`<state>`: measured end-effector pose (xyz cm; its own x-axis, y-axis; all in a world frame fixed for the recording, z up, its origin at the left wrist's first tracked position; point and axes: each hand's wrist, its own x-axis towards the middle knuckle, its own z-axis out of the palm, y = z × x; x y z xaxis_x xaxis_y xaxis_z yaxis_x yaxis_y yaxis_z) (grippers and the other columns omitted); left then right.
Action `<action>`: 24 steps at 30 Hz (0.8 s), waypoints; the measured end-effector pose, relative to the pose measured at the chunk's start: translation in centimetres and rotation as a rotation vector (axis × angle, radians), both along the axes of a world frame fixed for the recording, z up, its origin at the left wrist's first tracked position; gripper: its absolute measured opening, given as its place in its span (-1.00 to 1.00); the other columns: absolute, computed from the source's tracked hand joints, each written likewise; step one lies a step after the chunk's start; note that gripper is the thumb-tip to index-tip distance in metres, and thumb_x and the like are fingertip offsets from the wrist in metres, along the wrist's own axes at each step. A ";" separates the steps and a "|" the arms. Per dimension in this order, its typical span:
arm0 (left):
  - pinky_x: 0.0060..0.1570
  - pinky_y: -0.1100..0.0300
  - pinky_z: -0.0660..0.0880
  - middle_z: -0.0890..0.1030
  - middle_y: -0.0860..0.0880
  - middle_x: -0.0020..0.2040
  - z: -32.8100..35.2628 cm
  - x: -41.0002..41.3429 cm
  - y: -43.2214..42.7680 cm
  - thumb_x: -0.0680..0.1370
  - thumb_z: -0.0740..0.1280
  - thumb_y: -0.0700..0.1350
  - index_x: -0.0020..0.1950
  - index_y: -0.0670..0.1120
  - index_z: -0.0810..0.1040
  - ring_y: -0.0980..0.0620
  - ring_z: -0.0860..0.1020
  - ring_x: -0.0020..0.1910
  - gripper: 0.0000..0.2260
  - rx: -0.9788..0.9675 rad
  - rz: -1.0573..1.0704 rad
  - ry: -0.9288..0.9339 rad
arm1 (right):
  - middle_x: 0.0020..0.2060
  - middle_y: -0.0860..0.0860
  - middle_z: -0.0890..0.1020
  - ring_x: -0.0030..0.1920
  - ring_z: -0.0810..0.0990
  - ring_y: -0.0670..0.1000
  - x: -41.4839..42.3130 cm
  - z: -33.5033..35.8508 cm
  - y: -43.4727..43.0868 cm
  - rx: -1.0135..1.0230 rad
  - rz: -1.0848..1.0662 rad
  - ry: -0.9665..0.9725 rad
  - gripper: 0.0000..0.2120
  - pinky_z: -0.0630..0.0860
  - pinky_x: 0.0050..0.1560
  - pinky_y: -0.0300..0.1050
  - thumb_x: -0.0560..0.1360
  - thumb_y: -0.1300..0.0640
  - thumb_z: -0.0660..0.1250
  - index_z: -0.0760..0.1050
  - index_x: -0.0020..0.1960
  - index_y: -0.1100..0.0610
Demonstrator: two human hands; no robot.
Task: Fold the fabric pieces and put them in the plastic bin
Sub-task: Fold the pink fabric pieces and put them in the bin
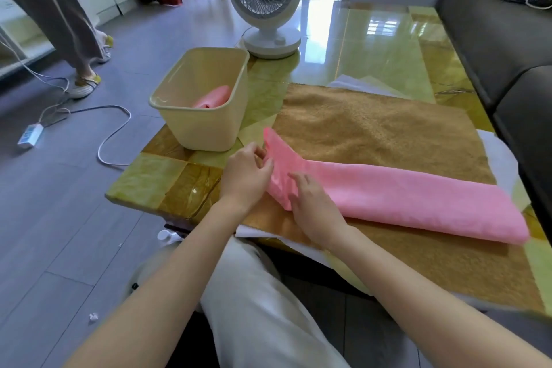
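I see the left hand (246, 172) at the near-left end of a long pink fabric strip (397, 197); its fingers (265, 163) are curled narrow, pinching the raised edge of the cloth, which stands up in a peak just beyond them; the right hand (310, 203) lies palm-down on the same end, its fingers (298, 179) spread flat and pressing the fabric against the surface, touching the cloth beside the left fingers; from both sets of fingers the strip runs away to the right in a folded band, ending in a rounded fold far to the right of them; it lies on a brown towel-like cloth (373, 128) spread over the glossy green and amber worktop (155, 182); white sheets (495, 155) show from under the brown cloth at its right and far edges; beyond and to the left of the left fingers stands the cream plastic bin (185, 125), apart from the hand, with a second folded pink piece (213, 97) resting inside it; further beyond the bin a white fan (265, 3) stands on the worktop; left of the hands, on the grey floor, lie a white cable (113, 134) and a power strip (30, 136); another person's legs (68, 18) in slippers stand at the far left; a dark sofa (507, 39) fills the far right.
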<state>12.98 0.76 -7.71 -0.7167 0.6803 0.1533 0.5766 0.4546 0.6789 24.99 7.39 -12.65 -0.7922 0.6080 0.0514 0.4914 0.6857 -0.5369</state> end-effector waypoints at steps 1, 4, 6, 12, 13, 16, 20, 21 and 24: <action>-0.26 0.26 0.34 0.46 0.08 -0.34 0.6 0.9 0.4 0.51 0.32 -0.13 -0.14 -0.10 0.50 0.06 0.48 -0.26 -0.94 0.022 -0.023 0.018 | 0.32 0.12 0.43 0.30 0.42 0.11 0.3 0.8 0.0 -0.051 -0.033 0.098 -0.63 0.37 0.28 -0.02 0.59 0.25 0.11 0.29 0.39 0.18; -0.22 0.25 0.35 0.53 0.02 -0.23 1.5 3.8 1.7 0.54 0.27 -0.08 -0.17 -0.08 0.51 0.06 0.49 -0.22 -0.88 0.071 -0.127 0.021 | 0.06 0.08 0.60 0.06 0.58 0.06 1.4 2.9 0.5 -0.165 -0.141 0.356 -0.74 0.49 0.07 -0.01 0.63 0.12 0.05 0.46 0.18 0.16; -0.20 0.18 0.34 0.54 -0.03 -0.18 1.5 5.5 2.5 0.60 0.16 -0.05 -0.23 -0.07 0.48 0.02 0.49 -0.19 -0.76 0.077 -0.212 -0.056 | -0.14 0.04 0.64 -0.12 0.61 0.01 2.7 3.8 1.1 -0.216 -0.206 0.414 -0.69 0.50 -0.07 -0.08 0.64 0.08 0.02 0.51 -0.01 0.12; 0.06 -0.02 0.46 0.58 -0.19 -0.05 -1.9 7.5 4.3 0.60 0.12 -0.23 -0.03 -0.27 0.51 -0.14 0.54 -0.05 -0.80 0.021 -0.329 -0.294 | -0.34 0.04 0.60 -0.25 0.57 0.06 5.6 2.4 3.4 -0.302 -0.391 0.065 -0.72 0.43 -0.25 -0.07 0.54 -0.01 0.23 0.50 -0.23 0.14; 0.04 0.05 0.47 0.56 -0.15 -0.04 -2.3 7.6 4.4 0.59 0.12 -0.25 0.01 -0.23 0.50 -0.10 0.53 -0.05 -0.83 0.012 -0.326 -0.328 | -0.29 0.12 0.64 -0.21 0.60 0.13 5.8 2.0 3.7 -0.325 -0.411 0.048 -0.78 0.49 -0.19 -0.03 0.50 0.07 0.28 0.53 -0.18 0.22; -0.07 0.34 0.35 0.46 -0.05 -0.01 -3.0 6.8 4.1 0.56 0.16 -0.30 0.06 -0.17 0.47 0.04 0.46 -0.06 -0.85 0.026 -0.302 -0.286 | -0.12 0.21 0.64 -0.06 0.59 0.20 6.0 1.3 4.3 -0.340 -0.455 -0.006 -0.82 0.45 -0.10 -0.06 0.46 0.20 0.28 0.52 -0.03 0.31; 0.09 0.18 0.42 0.40 -0.11 0.13 -3.5 4.7 3.8 0.54 0.21 -0.26 0.17 -0.13 0.43 -0.04 0.44 0.08 -0.78 -0.037 -0.220 -0.191 | 0.13 0.20 0.54 0.18 0.49 0.20 5.3 1.3 5.2 -0.409 -0.495 -0.078 -0.66 0.39 0.09 -0.08 0.53 0.21 0.24 0.34 0.27 0.29; 0.11 0.17 0.41 0.39 -0.12 0.16 -3.7 4.3 3.8 0.55 0.21 -0.24 0.22 -0.12 0.42 -0.07 0.44 0.11 -0.76 -0.074 -0.211 -0.196 | 0.15 0.20 0.53 0.19 0.48 0.20 5.2 1.2 5.5 -0.421 -0.495 -0.095 -0.64 0.38 0.10 -0.08 0.53 0.22 0.25 0.32 0.28 0.29; 0.18 0.15 0.38 0.39 -0.14 0.23 -4.2 3.7 3.9 0.57 0.23 -0.13 0.31 -0.13 0.34 -0.08 0.43 0.19 -0.68 -0.190 -0.213 -0.256 | 0.17 0.23 0.52 0.20 0.48 0.20 5.0 0.8 6.0 -0.447 -0.522 -0.095 -0.63 0.39 0.12 -0.07 0.53 0.24 0.25 0.29 0.29 0.31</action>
